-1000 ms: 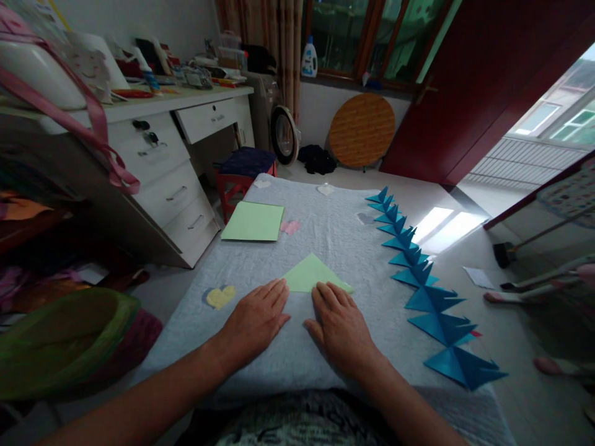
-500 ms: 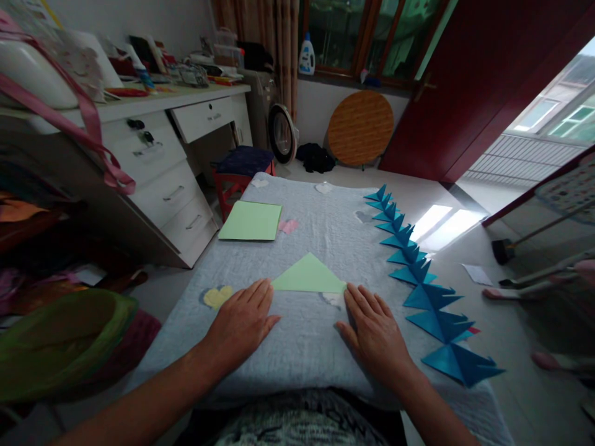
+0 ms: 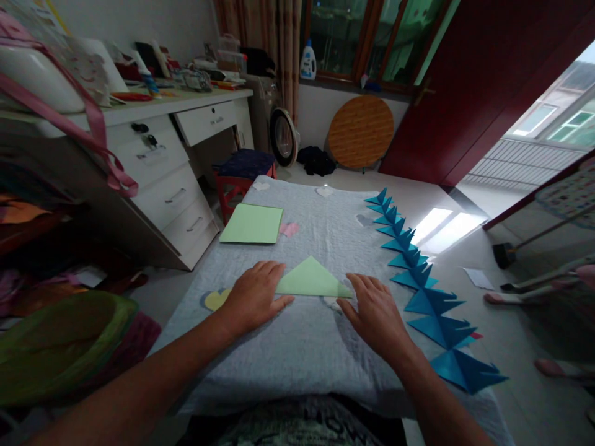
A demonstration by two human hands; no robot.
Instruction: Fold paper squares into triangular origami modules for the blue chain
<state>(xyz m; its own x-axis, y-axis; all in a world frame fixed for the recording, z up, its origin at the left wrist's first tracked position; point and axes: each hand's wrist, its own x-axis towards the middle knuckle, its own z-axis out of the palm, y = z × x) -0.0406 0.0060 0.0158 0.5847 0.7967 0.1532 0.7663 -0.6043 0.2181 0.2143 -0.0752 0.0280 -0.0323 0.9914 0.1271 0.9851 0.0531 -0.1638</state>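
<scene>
**Green triangle flat between your two hands**

The folded green triangle (image 3: 312, 279) lies on the cloth-covered counter (image 3: 283, 347) in front of you, its peak pointing to 12 o'clock and its long edge toward you. Your left hand (image 3: 255, 294) is at its 9 o'clock corner, fingers over that end; your grip there is apart, the thumb spread below the long edge. Your right hand (image 3: 375, 310) is at the 3 o'clock corner, thumb and fingers apart with the paper's tip between them; you can't tell here whether either hand presses on the sheet.

From the triangle, the green square paper (image 3: 253, 224) lies between 10 and 11 o'clock, near the pink patch (image 3: 289, 230). The row of blue folded papers (image 3: 421, 275) runs from 1 to 4 o'clock along the counter's right side. The yellow heart patch (image 3: 215, 301) shows past your left hand, toward 8 o'clock.
</scene>
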